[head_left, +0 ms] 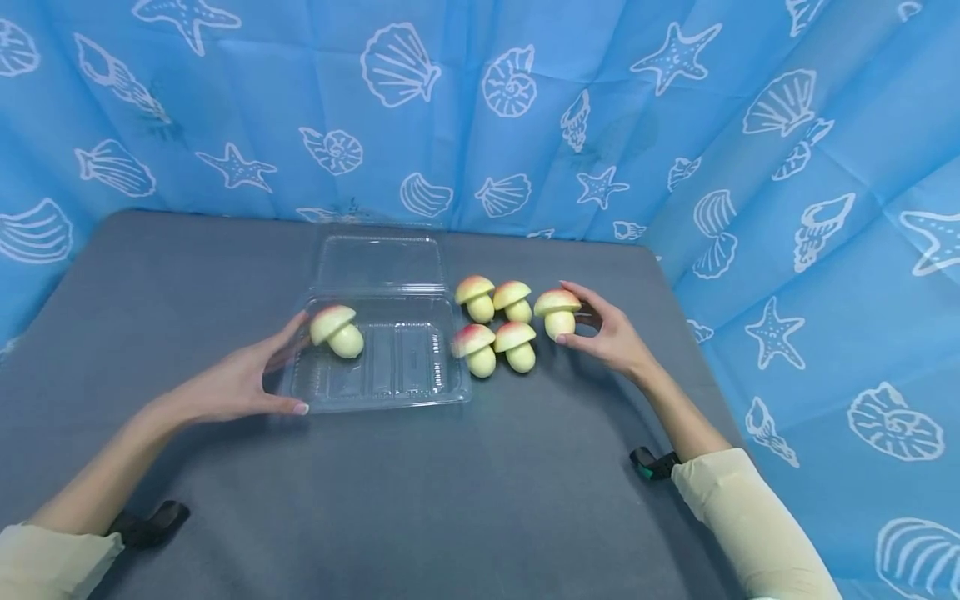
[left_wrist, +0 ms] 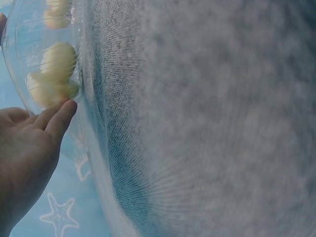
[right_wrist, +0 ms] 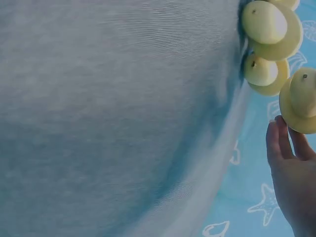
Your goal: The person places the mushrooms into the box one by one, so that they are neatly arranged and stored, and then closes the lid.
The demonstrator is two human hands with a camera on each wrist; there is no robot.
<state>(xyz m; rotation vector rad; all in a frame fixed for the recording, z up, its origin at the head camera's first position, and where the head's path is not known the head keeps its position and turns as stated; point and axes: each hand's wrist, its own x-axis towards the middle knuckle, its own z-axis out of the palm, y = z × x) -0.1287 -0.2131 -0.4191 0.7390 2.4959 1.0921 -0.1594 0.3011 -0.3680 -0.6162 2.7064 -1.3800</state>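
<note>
A clear plastic clamshell box (head_left: 378,400) lies with its lid (head_left: 382,260) tipped back. In its left part rests a toy mushroom (head_left: 347,340) with a pale yellow stem and red-tinged cap. My left hand (head_left: 240,379) spans the box's left side, thumb near the front corner; the left wrist view has its fingertips (left_wrist: 64,116) against the clear wall. Another toy mushroom (head_left: 558,315) is held by my right hand (head_left: 611,333) between thumb and fingers, also seen in the right wrist view. Several similar mushrooms (head_left: 517,346) stand grouped between box and right hand.
Grey cloth covers the table (head_left: 450,500). Behind it and along the right hangs a blue curtain (head_left: 285,100) printed with white shells and starfish. Dark bands (head_left: 150,525) sit on both wrists by the pale sleeves.
</note>
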